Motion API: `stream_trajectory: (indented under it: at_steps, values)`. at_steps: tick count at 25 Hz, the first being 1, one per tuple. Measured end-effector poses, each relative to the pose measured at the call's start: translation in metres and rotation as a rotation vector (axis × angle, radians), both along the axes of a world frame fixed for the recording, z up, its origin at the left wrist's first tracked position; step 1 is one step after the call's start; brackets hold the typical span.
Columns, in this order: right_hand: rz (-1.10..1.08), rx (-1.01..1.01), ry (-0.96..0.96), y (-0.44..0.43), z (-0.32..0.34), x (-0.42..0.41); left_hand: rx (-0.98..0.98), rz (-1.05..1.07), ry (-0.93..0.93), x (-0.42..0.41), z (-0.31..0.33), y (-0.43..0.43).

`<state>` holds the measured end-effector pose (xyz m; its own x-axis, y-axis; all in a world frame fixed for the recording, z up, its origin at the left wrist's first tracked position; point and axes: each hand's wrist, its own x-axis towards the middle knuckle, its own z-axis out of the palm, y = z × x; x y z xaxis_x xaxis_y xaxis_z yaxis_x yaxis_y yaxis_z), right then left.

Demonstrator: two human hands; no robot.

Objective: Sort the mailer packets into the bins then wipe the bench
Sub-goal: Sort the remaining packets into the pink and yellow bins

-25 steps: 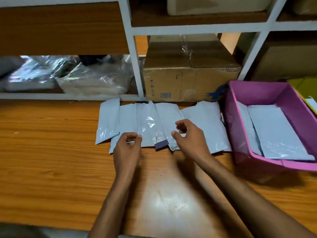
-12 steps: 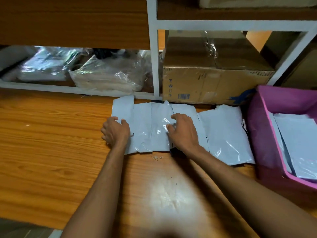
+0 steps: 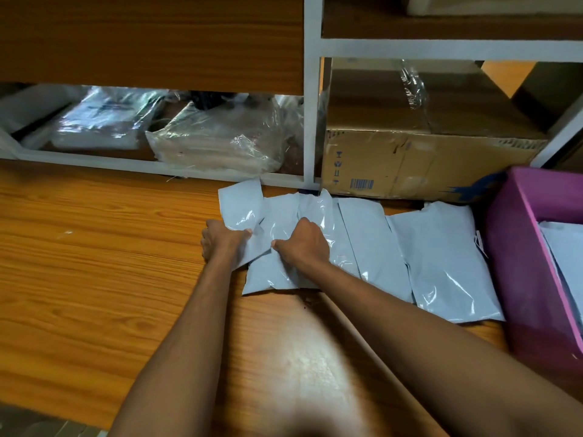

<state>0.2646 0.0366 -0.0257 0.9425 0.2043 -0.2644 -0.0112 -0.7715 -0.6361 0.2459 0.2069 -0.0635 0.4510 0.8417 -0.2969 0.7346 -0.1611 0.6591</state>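
Observation:
Several pale grey mailer packets (image 3: 372,244) lie overlapping in a row on the wooden bench (image 3: 94,263), in front of the shelf. My left hand (image 3: 222,239) grips the leftmost packet (image 3: 241,203) at its lower edge, thumb on top. My right hand (image 3: 304,244) is closed on the packet beside it (image 3: 274,275), bunching the plastic. A larger packet (image 3: 448,263) lies at the right end of the row, touching the pink bin (image 3: 517,247). The bin holds more grey packets (image 3: 564,247).
A cardboard box (image 3: 410,162) stands on the bench behind the packets. A white-framed shelf (image 3: 312,105) holds clear plastic-wrapped bundles (image 3: 217,140) at the back left. The bench's near edge shows at the bottom left.
My left hand has closed on the leftmost packet and my right hand has moved left onto the neighbouring packet and gripped it. The view has swung left, so the pink bin sits further right.

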Motion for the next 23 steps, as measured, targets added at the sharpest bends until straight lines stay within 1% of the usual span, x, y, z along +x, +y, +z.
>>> stream_trajectory:
  at_steps: [3,6,9,11,15,18,21,23]
  values:
    - [-0.017,0.049,0.072,0.012,-0.002,0.005,-0.207,-0.022,-0.089,0.004,-0.007,0.017]
    - [-0.029,0.133,0.139,0.013,-0.002,0.009,-0.366,-0.038,-0.238,-0.005,0.009,0.014]
    - [-0.077,0.287,0.211,0.000,0.011,0.005,-0.495,0.000,-0.424,-0.019,0.029,0.004]
    - [-0.088,0.387,0.244,-0.018,0.028,0.001,-0.565,-0.013,-0.513,-0.033,0.044,-0.001]
    - [-0.097,0.514,0.170,-0.073,0.064,-0.008,-0.620,-0.188,-0.610,-0.063,0.074,-0.029]
    - [-0.088,0.589,0.114,-0.121,0.094,-0.021,-0.671,-0.313,-0.637,-0.075,0.101,-0.067]
    - [-0.088,0.615,0.016,-0.168,0.118,-0.037,-0.765,-0.363,-0.674,-0.078,0.125,-0.108]
    - [-0.121,0.610,-0.040,-0.202,0.129,-0.048,-0.765,-0.419,-0.680,-0.076,0.132,-0.138]
